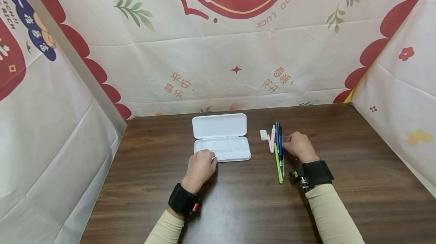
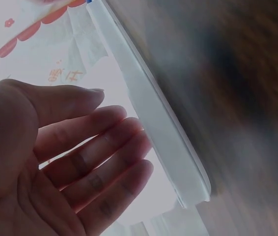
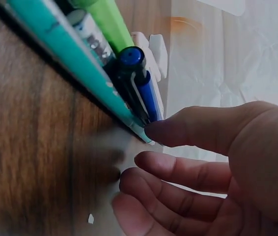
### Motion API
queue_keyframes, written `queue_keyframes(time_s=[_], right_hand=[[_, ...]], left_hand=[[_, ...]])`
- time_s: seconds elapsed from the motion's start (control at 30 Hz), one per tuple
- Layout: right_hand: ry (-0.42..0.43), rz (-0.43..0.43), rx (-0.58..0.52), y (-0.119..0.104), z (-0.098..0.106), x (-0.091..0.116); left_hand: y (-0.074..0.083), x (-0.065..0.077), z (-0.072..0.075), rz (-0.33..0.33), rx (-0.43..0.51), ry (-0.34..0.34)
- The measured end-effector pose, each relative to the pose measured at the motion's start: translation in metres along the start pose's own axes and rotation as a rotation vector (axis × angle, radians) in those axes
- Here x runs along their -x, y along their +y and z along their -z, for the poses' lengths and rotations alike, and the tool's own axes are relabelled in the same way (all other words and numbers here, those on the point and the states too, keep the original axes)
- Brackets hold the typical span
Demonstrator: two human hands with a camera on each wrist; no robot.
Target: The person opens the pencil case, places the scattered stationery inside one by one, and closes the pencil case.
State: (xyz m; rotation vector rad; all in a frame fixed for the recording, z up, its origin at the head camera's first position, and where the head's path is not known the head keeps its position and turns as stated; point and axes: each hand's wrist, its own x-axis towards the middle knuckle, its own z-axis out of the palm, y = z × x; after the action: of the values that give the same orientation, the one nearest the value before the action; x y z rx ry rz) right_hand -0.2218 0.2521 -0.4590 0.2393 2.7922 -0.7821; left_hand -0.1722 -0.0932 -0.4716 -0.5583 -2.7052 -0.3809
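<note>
Starting from the left, we find the left hand [image 1: 201,166] at the near-left edge of one white pencil case [image 1: 238,154], which lies on the brown table [image 1: 238,202] with its lid [image 1: 219,126] laid back. Its fingers bend loosely and its thumb stands apart; we see nothing gripped, and cannot tell whether the fingertips press the case wall. We judge the case light, stiff and rather slippery, best held by both short sides, since the lid could flop.

To its right lie one white eraser [image 1: 263,135], probably slightly soft and easily pinched, and one pink compass [image 1: 272,142], thin and rigid, better taken across both legs. Next we count at least three pens, bunched: one light green pen [image 1: 278,164], one teal pen [image 1: 276,130] and one dark blue pen [image 1: 281,138]; overlap hides the exact total. They should be light, hard, smooth and apt to roll, so we would pinch them mid-barrel.

Farthest right, the right hand [image 1: 300,146] has its thumb at the bunch's right side, fingers gently curved below a gap, with nothing held between.
</note>
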Motion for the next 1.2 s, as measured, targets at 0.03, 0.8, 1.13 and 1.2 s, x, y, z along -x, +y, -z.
queue_keyframes(time_s=[0.03,0.8,1.13,1.2], right_hand=[[-0.001,-0.004,0.001,0.0,0.0,-0.001],[0.085,-0.071,0.022,-0.007,-0.006,0.002],[0.074,-0.119,0.011,-0.006,-0.01,0.003],[0.068,-0.126,-0.003,-0.005,-0.009,0.003]], left_hand=[[0.0,0.0,0.0,0.004,0.003,-0.002],[-0.002,-0.001,0.004,0.042,0.023,-0.017],[-0.003,0.0,0.004,0.048,0.031,-0.019],[-0.004,0.0,0.004,0.052,0.035,-0.025]])
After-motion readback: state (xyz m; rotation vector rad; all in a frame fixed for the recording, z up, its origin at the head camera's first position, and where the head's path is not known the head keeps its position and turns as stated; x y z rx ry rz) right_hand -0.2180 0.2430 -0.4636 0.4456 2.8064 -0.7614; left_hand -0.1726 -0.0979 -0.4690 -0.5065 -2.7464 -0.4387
